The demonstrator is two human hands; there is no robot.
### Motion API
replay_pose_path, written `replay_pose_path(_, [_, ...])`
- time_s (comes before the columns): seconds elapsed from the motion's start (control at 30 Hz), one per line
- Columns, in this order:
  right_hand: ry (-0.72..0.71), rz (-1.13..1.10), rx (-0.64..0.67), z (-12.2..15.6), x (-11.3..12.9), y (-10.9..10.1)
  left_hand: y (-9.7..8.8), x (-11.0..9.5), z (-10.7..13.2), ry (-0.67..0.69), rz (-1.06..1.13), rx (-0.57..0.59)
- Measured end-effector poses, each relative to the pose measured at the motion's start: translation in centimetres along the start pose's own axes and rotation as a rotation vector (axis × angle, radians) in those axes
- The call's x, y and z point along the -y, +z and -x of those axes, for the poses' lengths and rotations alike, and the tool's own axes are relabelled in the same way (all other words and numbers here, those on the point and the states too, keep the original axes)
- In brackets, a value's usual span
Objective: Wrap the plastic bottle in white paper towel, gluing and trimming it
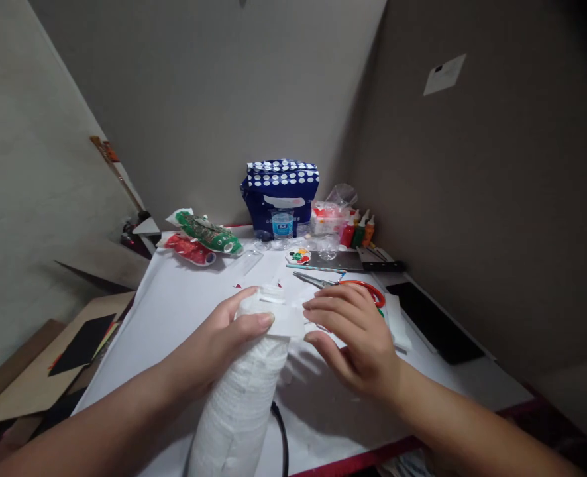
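White wrapped roll [241, 404], one, long and slightly bent: held tilted over the surface [147, 324], its upper end toward the middle, its lower end running out of view past the near edge.

White strip [286, 322], one, flat: laid across the roll near its upper end, the free end jutting toward the surface's right edge.

Left hand [221, 334]: wrapped about the roll's upper part, thumb pressed down on the strip, so roll and strip are pinched together.

Right hand [368, 338]: fingers lightly bent, thumb apart from them, at the strip's free end; whether any fingertip touches it cannot be told for certain from this angle.

Step in hand, as judged: fixing the strip across the roll. Next move would seem to call for the left thumb to hold its pressure while the right hand takes the free end and smooths it around the side.

Also listed: scissors [316, 279], orange-handled, beyond the right hand; dark flat slab [435, 324], along the right edge; blue bag [283, 192], at the far edge; green fish-shaped piece [209, 232], near the far left corner.
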State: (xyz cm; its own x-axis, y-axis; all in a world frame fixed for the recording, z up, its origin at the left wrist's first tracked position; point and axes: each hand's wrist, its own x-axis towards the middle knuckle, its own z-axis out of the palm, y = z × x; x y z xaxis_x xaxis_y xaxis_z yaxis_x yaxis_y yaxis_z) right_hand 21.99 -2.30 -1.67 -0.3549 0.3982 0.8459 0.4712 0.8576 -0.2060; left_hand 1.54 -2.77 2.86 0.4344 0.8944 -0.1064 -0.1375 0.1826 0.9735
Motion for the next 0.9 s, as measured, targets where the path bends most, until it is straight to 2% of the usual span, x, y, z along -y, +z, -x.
replay_pose_path(0.13, [0.069,-0.215,-0.048,-0.8,1.2,-0.2,-0.1,0.2,-0.1,0.01,-0.011,-0.027])
replay_pose_path(0.33, [0.103,-0.384,-0.043,-1.9,1.3,1.5,0.0,0.2,-0.1,-0.002,-0.013,-0.023])
replay_pose_path(0.47, [0.044,-0.39,-0.046,-3.1,0.9,0.5,0.2,-0.1,0.0,-0.009,-0.086,-0.045])
replay_pose_path(0.53, [0.159,-0.478,-0.053,-3.9,0.9,-0.8,0.3,-0.3,0.0,0.006,-0.116,-0.078])
replay_pose_path(0.63, [0.558,-0.836,-0.074,-5.0,1.1,-2.4,0.3,-0.3,0.0,0.006,-0.128,-0.117])
replay_pose_path(0.7, [0.758,-1.028,-0.012,-5.1,1.2,-2.4,0.1,-0.1,-0.1,-0.024,-0.105,-0.13])
replay_pose_path(0.8, [0.88,-0.989,0.093,-4.7,1.6,-1.1,-0.3,0.3,-0.1,-0.041,-0.05,-0.141])
replay_pose_path(0.9, [0.88,-0.832,0.101,-4.2,2.1,0.0,-0.5,0.8,0.1,-0.001,0.003,-0.14])
